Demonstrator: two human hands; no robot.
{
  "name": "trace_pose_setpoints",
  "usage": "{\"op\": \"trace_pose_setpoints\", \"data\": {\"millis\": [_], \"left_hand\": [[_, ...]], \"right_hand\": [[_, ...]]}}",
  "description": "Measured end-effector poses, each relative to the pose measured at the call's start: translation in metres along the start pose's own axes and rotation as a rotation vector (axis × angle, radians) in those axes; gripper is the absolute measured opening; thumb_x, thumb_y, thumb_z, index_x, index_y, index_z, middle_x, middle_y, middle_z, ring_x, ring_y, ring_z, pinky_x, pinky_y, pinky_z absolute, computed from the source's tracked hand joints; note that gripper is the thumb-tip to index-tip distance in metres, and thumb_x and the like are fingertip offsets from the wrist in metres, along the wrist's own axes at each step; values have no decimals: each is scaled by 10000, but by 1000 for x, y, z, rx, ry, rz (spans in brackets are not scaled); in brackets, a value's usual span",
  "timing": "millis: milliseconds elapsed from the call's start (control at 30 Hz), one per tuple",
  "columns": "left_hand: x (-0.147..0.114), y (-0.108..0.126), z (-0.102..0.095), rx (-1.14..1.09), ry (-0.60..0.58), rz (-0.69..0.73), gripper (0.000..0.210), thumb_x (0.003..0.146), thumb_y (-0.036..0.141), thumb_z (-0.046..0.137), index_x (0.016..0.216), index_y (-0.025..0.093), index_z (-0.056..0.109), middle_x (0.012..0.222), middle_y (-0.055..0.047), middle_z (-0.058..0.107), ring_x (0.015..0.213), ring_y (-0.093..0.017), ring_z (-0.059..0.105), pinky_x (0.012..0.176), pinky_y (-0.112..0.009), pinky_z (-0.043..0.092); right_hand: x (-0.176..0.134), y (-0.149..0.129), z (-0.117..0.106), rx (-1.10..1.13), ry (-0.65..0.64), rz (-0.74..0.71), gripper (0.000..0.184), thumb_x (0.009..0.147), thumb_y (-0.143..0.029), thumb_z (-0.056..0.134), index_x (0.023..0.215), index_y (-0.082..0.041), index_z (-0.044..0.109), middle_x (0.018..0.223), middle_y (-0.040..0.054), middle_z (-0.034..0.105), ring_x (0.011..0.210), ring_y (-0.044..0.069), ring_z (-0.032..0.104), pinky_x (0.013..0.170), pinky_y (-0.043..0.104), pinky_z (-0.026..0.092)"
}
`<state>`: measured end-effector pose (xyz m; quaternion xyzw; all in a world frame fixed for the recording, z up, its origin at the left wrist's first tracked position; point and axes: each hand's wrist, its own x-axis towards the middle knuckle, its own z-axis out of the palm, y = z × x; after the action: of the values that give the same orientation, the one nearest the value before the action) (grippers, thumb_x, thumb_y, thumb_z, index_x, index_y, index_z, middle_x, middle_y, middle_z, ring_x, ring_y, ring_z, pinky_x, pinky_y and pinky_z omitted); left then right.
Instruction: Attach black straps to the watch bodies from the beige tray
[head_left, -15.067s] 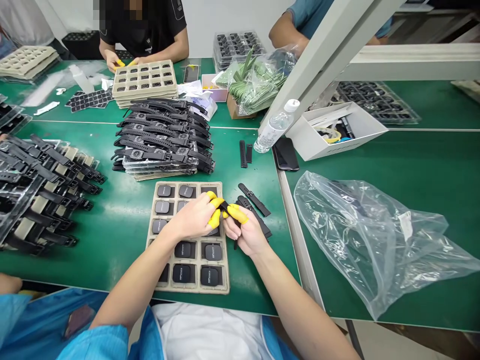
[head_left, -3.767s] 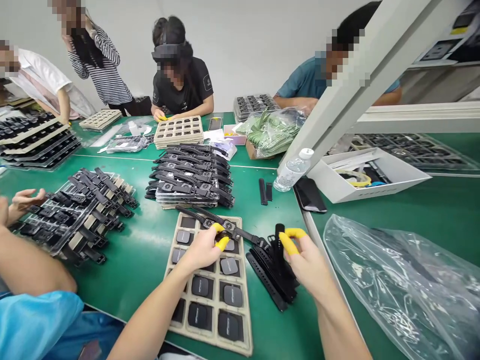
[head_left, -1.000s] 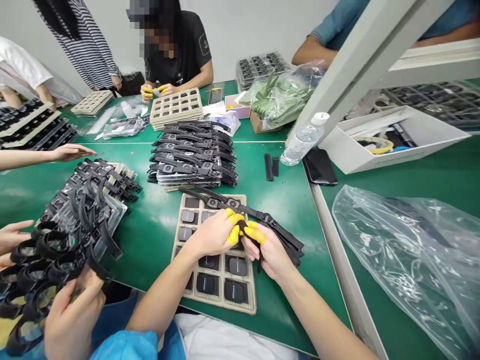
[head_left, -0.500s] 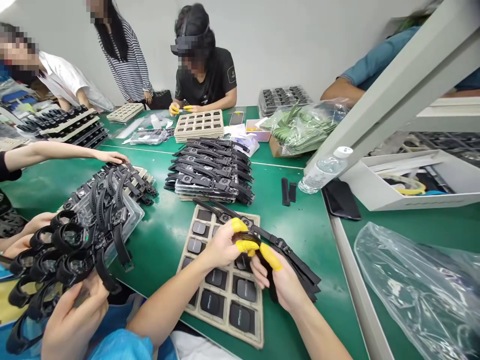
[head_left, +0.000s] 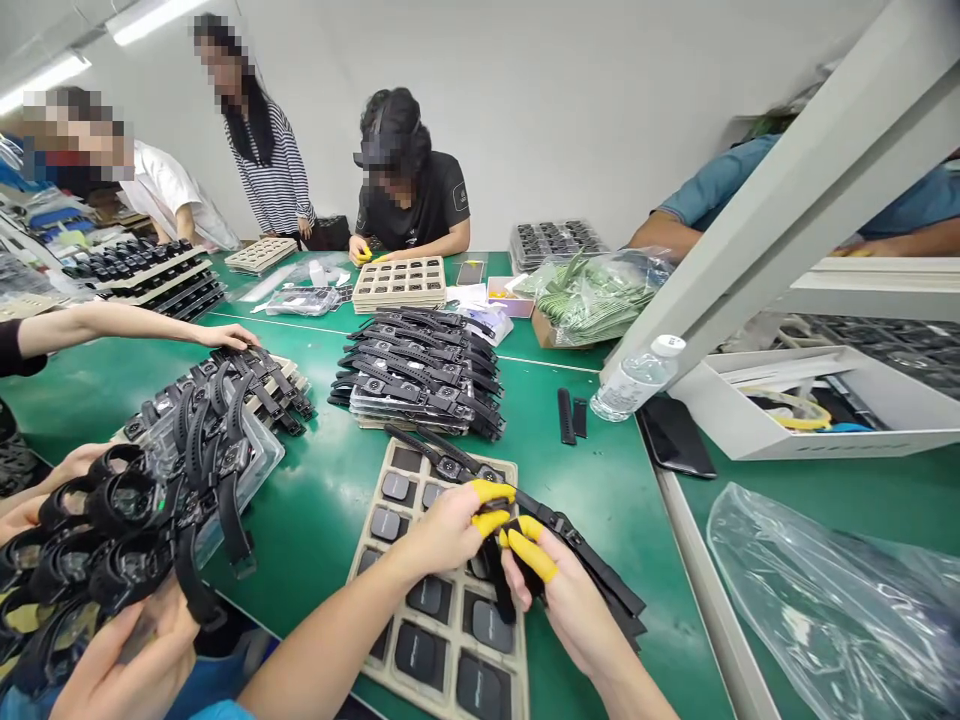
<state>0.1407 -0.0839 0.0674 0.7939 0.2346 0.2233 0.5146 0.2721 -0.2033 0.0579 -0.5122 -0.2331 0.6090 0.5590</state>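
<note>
Pinching slim, black, partly hidden watch straps [head_left: 499, 588] in the yellow-tipped left hand [head_left: 451, 527] and right hand [head_left: 568, 585]

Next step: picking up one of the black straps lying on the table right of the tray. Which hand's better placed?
Right hand, probably: it's right beside the straps; the left hand sits over the tray. Both are pinching dark parts, though.

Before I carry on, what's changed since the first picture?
Two strapped watches have been laid across the far end of the tray. At left, a co-worker's hand has come in at some looped watches. The left hand and right hand are, as then, together at a dark strap. The bottle and phone stayed put.
</note>
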Motion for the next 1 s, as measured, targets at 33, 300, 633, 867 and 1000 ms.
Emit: {"op": "trace_pose_setpoints", "data": {"millis": [33, 300, 633, 867, 1000], "left_hand": [[-2, 0, 1, 96, -39, 51, 331, 995, 230, 491, 1280, 191, 655, 1285, -120, 702, 1223, -254, 657, 1088, -427, 529], [-6, -7, -6, 336, -199, 179, 538, 911, 40, 421, 1395, 200, 593, 1363, -115, 646, 1276, -229, 621, 1115, -394, 523], [-6, -5, -4, 330, -176, 195, 478, 969, 117, 411, 1426, 183, 534, 1308, -144, 620, 1241, -245, 609, 1087, -417, 538], [-7, 10, -9, 462, -231, 253, 445, 972, 196, 426, 1399, 160, 547, 1216, -146, 610, 1190, -263, 582, 1059, -419, 538], [-9, 13, -8, 711, -255, 249, 411, 921, 214, 488, 1310, 132, 590, 1130, -155, 615, 1094, -297, 589, 958, -451, 574]], "right_hand": [[0, 2, 1, 22, -6, 16, 539, 799, -702, 753, 838, -205, 545, 574, -57, 511, 487, 92, 388, 499, 250, 341], [2, 9, 0, 131, -71, 73, 577, 754, -706, 790, 777, -212, 494, 479, -102, 402, 417, 49, 248, 430, 212, 227], [3, 2, 5, 330, -45, 42, 549, 749, -603, 840, 716, -219, 449, 469, -107, 349, 398, 42, 221, 397, 192, 211], [2, 2, 2, 290, -48, 34, 511, 779, -557, 829, 716, -220, 451, 466, -111, 342, 390, 41, 206, 390, 191, 204], [4, 0, 1, 222, -49, 94, 474, 771, -564, 813, 768, -221, 487, 460, -130, 310, 394, 41, 167, 388, 186, 166]]}}
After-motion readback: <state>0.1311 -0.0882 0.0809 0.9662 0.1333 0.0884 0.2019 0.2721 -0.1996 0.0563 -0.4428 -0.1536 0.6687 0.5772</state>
